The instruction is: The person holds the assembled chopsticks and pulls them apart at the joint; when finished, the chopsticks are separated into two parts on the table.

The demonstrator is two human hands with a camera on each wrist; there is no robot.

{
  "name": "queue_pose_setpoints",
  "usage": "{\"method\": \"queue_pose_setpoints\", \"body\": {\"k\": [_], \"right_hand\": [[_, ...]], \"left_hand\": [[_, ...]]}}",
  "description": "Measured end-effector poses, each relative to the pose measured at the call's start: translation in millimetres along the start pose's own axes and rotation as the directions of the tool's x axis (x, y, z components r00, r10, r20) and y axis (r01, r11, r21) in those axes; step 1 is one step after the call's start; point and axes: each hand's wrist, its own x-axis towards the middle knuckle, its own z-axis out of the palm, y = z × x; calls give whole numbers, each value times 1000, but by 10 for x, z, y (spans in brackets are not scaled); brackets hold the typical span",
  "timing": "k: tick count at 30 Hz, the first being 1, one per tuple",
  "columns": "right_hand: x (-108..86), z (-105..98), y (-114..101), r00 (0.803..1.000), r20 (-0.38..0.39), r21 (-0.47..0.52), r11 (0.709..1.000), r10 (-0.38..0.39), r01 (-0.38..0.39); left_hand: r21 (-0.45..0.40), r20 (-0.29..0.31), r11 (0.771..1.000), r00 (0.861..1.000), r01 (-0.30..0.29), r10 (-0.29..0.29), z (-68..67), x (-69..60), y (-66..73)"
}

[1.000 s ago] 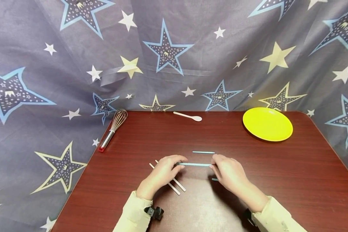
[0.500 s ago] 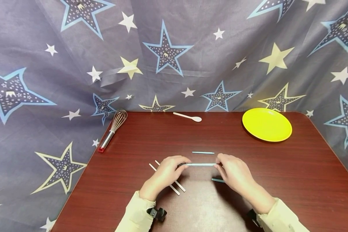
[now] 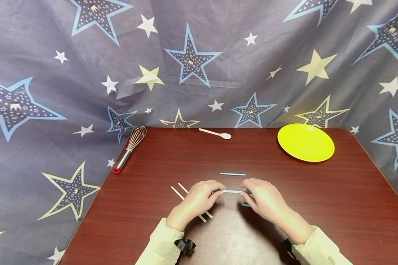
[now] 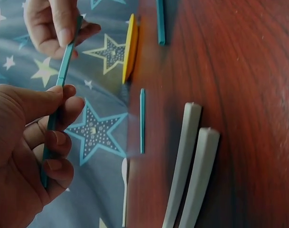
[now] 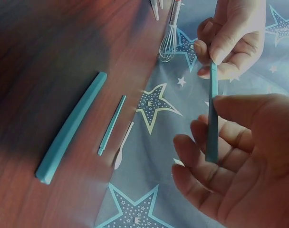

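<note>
A thin teal chopstick (image 3: 232, 191) is held level above the table between both hands. My left hand (image 3: 197, 198) grips its left part, with thumb and fingers curled round it in the left wrist view. My right hand (image 3: 266, 198) pinches the other end between thumb and fingers. A fine seam shows on the teal chopstick (image 4: 63, 71) between the hands. Beyond them on the table lies a short teal stick (image 3: 233, 174) with a narrow stub at one end. Another teal stick (image 5: 71, 128) lies under my right hand, partly hidden in the head view.
Two white chopsticks (image 3: 178, 193) lie side by side beneath my left forearm. A whisk (image 3: 129, 149) rests at the table's left edge. At the back are a white spoon (image 3: 215, 133) and a yellow plate (image 3: 306, 142). A star-patterned cloth (image 3: 192, 99) hangs behind the table.
My left hand has moved right along with the chopstick. My right hand shifted right, then back left. The hands are closer together, and less of the chopstick shows between them.
</note>
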Motion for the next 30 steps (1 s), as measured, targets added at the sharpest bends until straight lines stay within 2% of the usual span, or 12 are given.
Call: {"method": "queue_pose_setpoints", "body": {"k": [7, 19, 30], "right_hand": [[-24, 45, -13, 1000, 3, 7, 999, -31, 31], [-34, 79, -33, 990, 36, 35, 990, -136, 135], [-38, 69, -60, 993, 41, 16, 994, -107, 107]], "left_hand": [[46, 19, 999, 999, -29, 28, 41, 18, 82], [127, 35, 988, 996, -82, 78, 82, 30, 197], [143, 51, 987, 997, -68, 62, 88, 42, 228]]}}
